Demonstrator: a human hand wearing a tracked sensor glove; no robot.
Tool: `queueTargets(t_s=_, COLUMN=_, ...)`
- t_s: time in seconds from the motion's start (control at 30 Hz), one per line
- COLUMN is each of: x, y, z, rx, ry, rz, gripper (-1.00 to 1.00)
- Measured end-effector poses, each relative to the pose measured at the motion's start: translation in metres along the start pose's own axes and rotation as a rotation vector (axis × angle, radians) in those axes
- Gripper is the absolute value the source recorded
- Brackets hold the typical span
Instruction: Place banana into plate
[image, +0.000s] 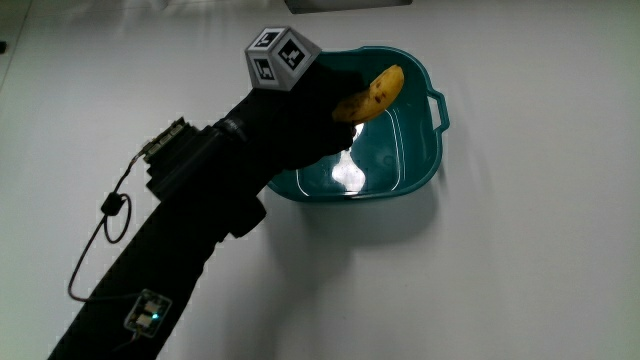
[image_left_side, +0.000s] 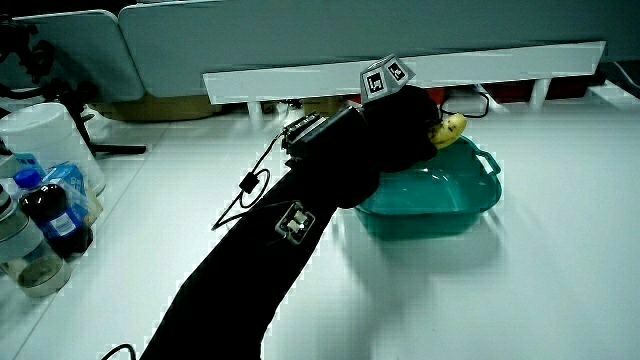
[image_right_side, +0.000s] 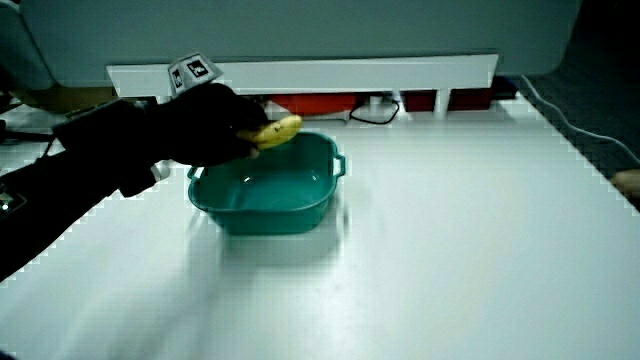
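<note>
Banana (image: 372, 92) gripped by hand (image: 310, 110), held over dish (image: 425, 150). Carry step ending. Next: lower, release inside.

Bottles (image_left_side: 45, 215) stand at the table (image_left_side: 560, 250) edge (clustered).
</note>
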Motion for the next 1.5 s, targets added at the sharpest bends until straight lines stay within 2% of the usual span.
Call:
queueTargets(t_s=0.13, x=-0.001, y=0.01, z=-0.002, rx=-0.002, ry=0.025, rz=0.009, gripper=0.0)
queueTargets(t_s=0.23, x=-0.002, y=0.012, z=-0.008, rx=-0.017, ry=0.043, rz=0.038, gripper=0.0)
queueTargets(t_s=0.33, x=-0.009, y=0.017, z=-0.02, rx=-0.025, ry=0.063, rz=0.051, gripper=0.0)
queueTargets(t_s=0.37, x=-0.014, y=0.021, z=-0.028, rx=-0.032, ry=0.063, rz=0.041, gripper=0.0)
queueTargets(t_s=0.43, x=-0.013, y=0.021, z=-0.036, rx=-0.057, ry=0.079, rz=0.072, gripper=0.0)
queueTargets(t_s=0.5, x=-0.019, y=0.026, z=-0.046, rx=-0.07, ry=0.08, rz=0.067, gripper=0.0)
queueTargets(t_s=0.57, x=-0.024, y=0.026, z=-0.051, rx=-0.082, ry=0.074, rz=0.088, gripper=0.0)
queueTargets(t_s=0.8, x=-0.039, y=0.032, z=-0.075, rx=-0.136, ry=0.116, rz=0.134, gripper=0.0)
queueTargets(t_s=0.93, x=-0.054, y=0.035, z=-0.089, rx=-0.148, ry=0.097, rz=0.146, gripper=0.0)
queueTargets(t_s=1.07, x=-0.062, y=0.039, z=-0.095, rx=-0.17, ry=0.092, rz=0.175, gripper=0.0)
queueTargets(t_s=1.13, x=-0.061, y=0.038, z=-0.094, rx=-0.179, ry=0.102, rz=0.209, gripper=0.0)
queueTargets(t_s=1.2, x=-0.06, y=0.038, z=-0.096, rx=-0.187, ry=0.117, rz=0.22, gripper=0.0)
queueTargets(t_s=1.4, x=-0.066, y=0.043, z=-0.109, rx=-0.195, ry=0.17, rz=0.226, gripper=0.0)
queueTargets(t_s=1.5, x=-0.068, y=0.042, z=-0.112, rx=-0.21, ry=0.174, rz=0.235, gripper=0.0)
